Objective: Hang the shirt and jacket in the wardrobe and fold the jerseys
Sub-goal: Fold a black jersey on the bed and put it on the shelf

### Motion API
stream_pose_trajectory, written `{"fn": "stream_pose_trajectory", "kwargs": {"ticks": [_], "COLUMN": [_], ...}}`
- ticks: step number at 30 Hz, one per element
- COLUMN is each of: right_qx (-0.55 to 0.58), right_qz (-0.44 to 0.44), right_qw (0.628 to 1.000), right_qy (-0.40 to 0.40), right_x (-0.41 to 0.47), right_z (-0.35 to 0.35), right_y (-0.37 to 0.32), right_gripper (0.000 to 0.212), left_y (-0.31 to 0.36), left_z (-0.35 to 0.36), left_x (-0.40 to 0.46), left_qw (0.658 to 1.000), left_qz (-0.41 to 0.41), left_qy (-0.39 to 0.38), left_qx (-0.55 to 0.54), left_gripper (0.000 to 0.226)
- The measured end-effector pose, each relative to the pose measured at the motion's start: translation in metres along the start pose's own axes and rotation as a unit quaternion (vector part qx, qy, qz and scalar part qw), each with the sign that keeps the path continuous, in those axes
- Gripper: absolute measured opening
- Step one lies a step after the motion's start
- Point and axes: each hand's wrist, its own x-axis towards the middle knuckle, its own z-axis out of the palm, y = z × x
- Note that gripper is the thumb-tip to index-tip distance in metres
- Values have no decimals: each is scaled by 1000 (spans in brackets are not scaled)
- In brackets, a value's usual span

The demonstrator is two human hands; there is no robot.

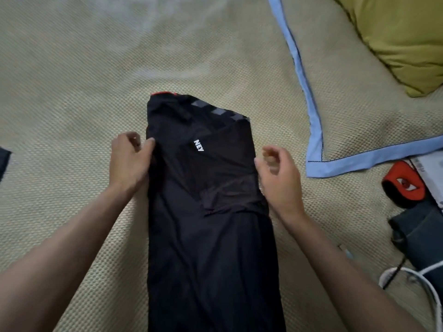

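A black jersey [211, 224] lies lengthwise on the beige bedspread [72, 92], its sides folded in to a narrow strip. White letters "NEY", grey shoulder stripes and a red collar edge show at its far end. My left hand [129, 161] touches the jersey's left edge with thumb and fingertips; whether it pinches the cloth is unclear. My right hand [279, 178] hovers at the right edge, fingers curled and apart, holding nothing.
A beige pillow with a blue border [359, 104] lies at the right, a yellow-green cushion [402, 39] behind it. Near the right edge sit a red-and-black item [405, 184], dark folded cloth [422, 238] and a white cable [422, 283]. A dark cloth corner [3, 161] shows at left.
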Motion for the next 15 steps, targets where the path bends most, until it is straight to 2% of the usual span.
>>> {"fn": "stream_pose_trajectory", "kwargs": {"ticks": [2,3,5,7,9,12,15], "right_qx": [101,157,223,233,206,188,189], "right_qz": [171,223,267,284,277,250,171], "right_qw": [979,958,926,905,904,923,952], "right_qy": [-48,-83,-147,-213,-253,-224,-171], "right_x": [29,43,68,84,95,115,154], "right_z": [2,4,5,7,13,21,12], "right_y": [1,1,-8,-22,-31,-44,-73], "right_gripper": [31,27,25,29,28,33,26], "left_y": [10,17,29,40,47,65,104], "left_z": [3,4,9,13,18,14,-7], "left_x": [9,15,35,52,67,88,119], "left_qw": [994,985,953,917,904,907,920], "left_qz": [-36,-60,-111,-173,-209,-200,-124], "left_qy": [-34,-60,-134,-205,-227,-183,-151], "left_qx": [-96,-148,-247,-297,-297,-322,-339], "left_gripper": [25,18,24,33,34,26,16]}}
